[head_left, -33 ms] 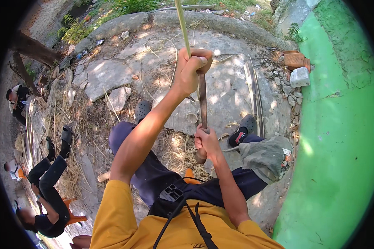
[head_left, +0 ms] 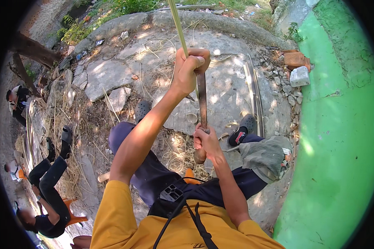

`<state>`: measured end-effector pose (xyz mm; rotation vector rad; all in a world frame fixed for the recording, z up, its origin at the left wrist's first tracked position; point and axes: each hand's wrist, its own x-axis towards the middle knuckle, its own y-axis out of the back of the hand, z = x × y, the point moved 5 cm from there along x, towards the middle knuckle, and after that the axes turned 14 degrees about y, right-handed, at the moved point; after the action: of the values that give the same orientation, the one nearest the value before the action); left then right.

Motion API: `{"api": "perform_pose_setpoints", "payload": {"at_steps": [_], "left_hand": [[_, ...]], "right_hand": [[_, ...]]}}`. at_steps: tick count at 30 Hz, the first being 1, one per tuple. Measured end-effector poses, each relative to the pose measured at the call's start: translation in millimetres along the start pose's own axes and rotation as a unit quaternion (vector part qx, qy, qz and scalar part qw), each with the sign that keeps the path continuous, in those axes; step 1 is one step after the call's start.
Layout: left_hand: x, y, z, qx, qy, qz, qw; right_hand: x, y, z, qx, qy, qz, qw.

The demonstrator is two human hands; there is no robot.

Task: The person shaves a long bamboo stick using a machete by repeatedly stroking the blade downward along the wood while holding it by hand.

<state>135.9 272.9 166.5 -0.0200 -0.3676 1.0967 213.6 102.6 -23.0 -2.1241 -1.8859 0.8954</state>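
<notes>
While the left hand (head_left: 191,72), upper centre of frame, clenches a pale green strip (head_left: 177,25) running to the top edge, the right hand (head_left: 208,143), just below centre, grasps a long brown tool (head_left: 202,97); grey cloth (head_left: 257,155) lower right.

A green wall (head_left: 324,174) fills the right side, rougher and darker toward the top. The floor (head_left: 228,87) is grey, cracked concrete, broken into slabs (head_left: 108,76) at the left. A low curb (head_left: 232,25) crosses the far edge, bushes (head_left: 131,5) beyond. Stones (head_left: 286,89) lie near the wall's foot. An orange chair (head_left: 76,218) stands lower left. Sunlight dapples floor and wall.
</notes>
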Motion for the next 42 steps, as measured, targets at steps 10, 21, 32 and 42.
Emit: {"api": "perform_pose_setpoints", "payload": {"at_steps": [10,21,32,42], "left_hand": [[-12,-11,3,0.023,-0.019,-0.041,0.999],[-10,-16,1,-0.021,0.111,-0.073,0.991],[-8,-9,-2,-0.055,0.044,0.049,0.996],[-5,-20,3,-0.089,0.020,0.025,0.996]], "right_hand": [[13,26,3,-0.022,-0.034,-0.048,0.998],[-12,-14,-52,-0.012,-0.005,-0.080,0.997],[3,3,24,0.031,-0.049,0.038,0.998],[30,16,44,0.009,0.026,0.009,1.000]]}}
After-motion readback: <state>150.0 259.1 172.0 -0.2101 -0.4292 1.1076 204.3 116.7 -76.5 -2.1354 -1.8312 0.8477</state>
